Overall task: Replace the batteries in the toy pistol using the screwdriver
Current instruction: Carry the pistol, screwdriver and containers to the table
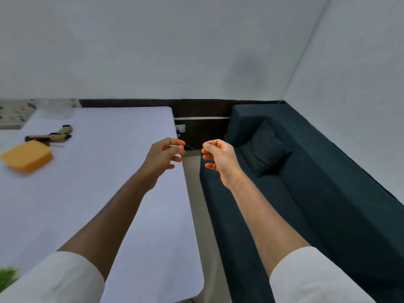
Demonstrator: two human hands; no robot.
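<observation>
Tan-and-black plastic toy pistol (51, 134) lies far left on the white surface (113, 171), beside an orange lidded box (27, 155).
Left hand (162, 155) and right hand (217, 156) hover apart, fingers loosely curled, holding nothing.

Plain pale grey walls (153, 44) fill the upper half, meeting at a corner on the right. A dark skirting strip (196, 106) runs along the wall base, w/ a small white socket plate (181, 127) just below it. White worktop (98, 182) w/ rounded corners takes up the left side. Dark teal sofa (328, 204) sits along the right wall, w/ a matching cushion (262, 149) on its seat. Narrow strip of light floor (196, 193) btwn worktop and sofa. Speckled stone-like surface (13, 114) at far left. Light is soft and even.
</observation>
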